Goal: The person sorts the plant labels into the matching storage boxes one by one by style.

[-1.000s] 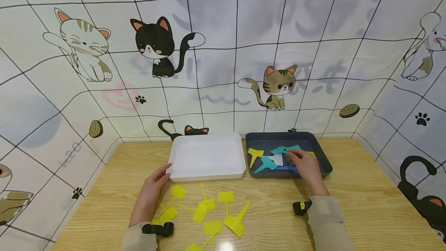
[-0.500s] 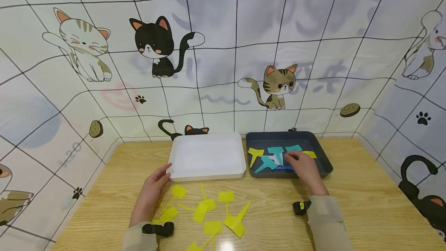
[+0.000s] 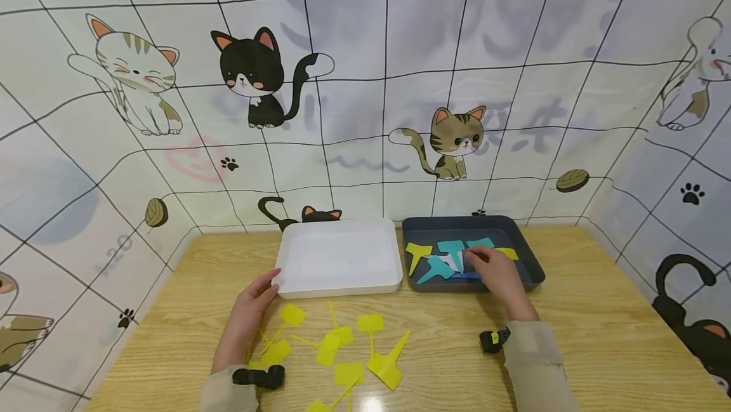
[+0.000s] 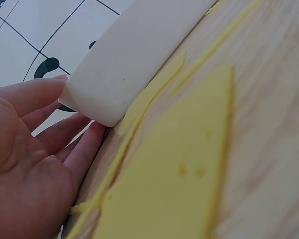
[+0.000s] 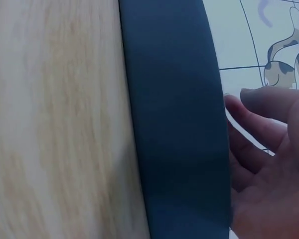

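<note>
My left hand (image 3: 254, 304) rests at the near left corner of a white tray (image 3: 342, 293), fingers fairly straight. The left wrist view shows fingertips touching the tray's outer wall (image 4: 134, 64). My right hand (image 3: 502, 275) reaches over a dark grey tray (image 3: 417, 228), thumb and forefinger close together beside a teal T-shaped plant label (image 3: 451, 247). Whether they pinch a label is unclear; in the right wrist view the dark tray wall (image 5: 179, 119) hides part of this hand (image 5: 269, 149). Teal, yellow, white and blue labels lie in the dark tray.
Several yellow plant labels (image 3: 348, 374) lie scattered on the wooden table (image 3: 457, 361) before the white tray. A cat-patterned cloth (image 3: 365, 113) stands behind both trays and along the sides.
A teal label at my right fingertips has dropped flat, stem toward me, left of the hand. The right hand has shifted slightly down and left. My left hand stays still.
</note>
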The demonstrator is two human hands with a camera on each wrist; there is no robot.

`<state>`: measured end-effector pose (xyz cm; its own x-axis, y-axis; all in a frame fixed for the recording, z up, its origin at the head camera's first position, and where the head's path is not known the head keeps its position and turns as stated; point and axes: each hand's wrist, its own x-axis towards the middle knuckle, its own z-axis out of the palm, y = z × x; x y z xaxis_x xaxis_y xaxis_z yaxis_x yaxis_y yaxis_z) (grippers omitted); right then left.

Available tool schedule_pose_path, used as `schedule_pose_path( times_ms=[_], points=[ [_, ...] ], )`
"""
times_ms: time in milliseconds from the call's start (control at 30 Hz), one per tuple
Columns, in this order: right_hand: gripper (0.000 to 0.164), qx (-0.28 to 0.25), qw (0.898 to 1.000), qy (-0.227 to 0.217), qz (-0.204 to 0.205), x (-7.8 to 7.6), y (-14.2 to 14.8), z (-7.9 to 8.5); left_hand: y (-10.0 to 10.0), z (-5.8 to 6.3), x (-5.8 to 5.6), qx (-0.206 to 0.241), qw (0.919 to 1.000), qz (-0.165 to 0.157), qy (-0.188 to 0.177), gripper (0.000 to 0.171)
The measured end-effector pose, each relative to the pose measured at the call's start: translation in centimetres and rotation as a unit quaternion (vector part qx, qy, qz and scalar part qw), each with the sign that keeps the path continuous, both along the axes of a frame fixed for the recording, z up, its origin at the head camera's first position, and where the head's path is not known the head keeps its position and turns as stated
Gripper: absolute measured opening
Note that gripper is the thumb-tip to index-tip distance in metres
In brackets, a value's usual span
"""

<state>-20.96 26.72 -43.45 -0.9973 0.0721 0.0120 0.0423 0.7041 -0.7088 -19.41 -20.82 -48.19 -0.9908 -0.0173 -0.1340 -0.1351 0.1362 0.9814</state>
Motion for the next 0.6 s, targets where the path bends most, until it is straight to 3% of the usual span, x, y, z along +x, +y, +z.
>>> schedule_pose_path(
  times_ms=[267, 600],
  points=[
    [0.047, -0.016, 0.997, 0.066, 0.024, 0.2, -1.0, 1.0, -0.1, 0.0, -0.1, -0.003, 1.0000, 0.002, 0.000, 0.039],
    [0.029, 0.001, 0.983, 0.075, 0.165, 1.4, -6.1, 3.5, 0.0, 0.0, -0.1, -0.007, 1.0000, 0.001, 0.004, 0.039]
  ],
)
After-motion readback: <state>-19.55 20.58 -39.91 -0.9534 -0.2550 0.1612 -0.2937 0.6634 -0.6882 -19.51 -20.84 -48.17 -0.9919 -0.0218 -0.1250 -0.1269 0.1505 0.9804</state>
